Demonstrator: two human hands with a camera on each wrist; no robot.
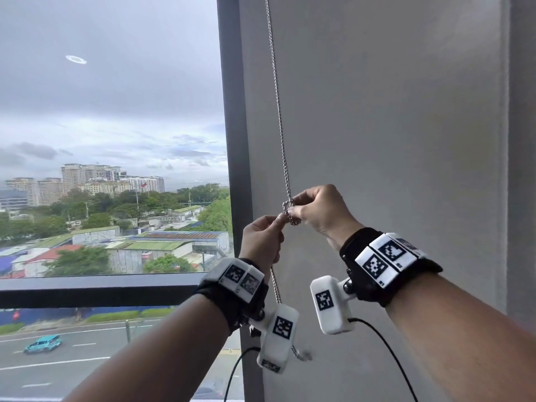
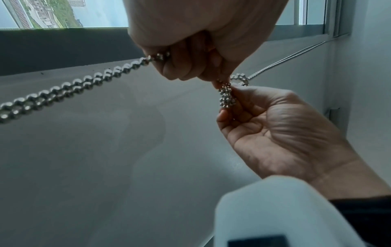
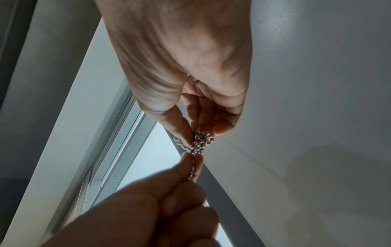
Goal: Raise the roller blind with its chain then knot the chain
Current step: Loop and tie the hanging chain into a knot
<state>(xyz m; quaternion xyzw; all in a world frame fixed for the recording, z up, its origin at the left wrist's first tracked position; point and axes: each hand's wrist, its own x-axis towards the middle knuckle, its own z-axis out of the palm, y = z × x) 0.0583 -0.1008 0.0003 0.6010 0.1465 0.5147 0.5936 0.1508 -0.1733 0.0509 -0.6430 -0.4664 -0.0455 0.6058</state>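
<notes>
**Metal chain pinched at its knot**

Steel chain (image 1: 279,111) hung down the frame's centre beside the window (image 1: 110,134). The right hand (image 1: 319,211) pinched the knot (image 1: 290,213); the left hand (image 1: 262,239), just below, gripped the strand under it.

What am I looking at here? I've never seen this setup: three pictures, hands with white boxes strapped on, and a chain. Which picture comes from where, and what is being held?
No robot here: a person works bare-handed, wearing cameras. The wide picture comes from a head camera; the other two look along each wrist at the fingers. The white boxes with black patterns are the wrist cameras.

The metal bead chain hangs beside the window frame, in front of a grey wall. The right hand pinches a bunched knot in it. The left hand pinches the chain just below and grips the strand hanging down. The blind itself is not clearly in view.
</notes>
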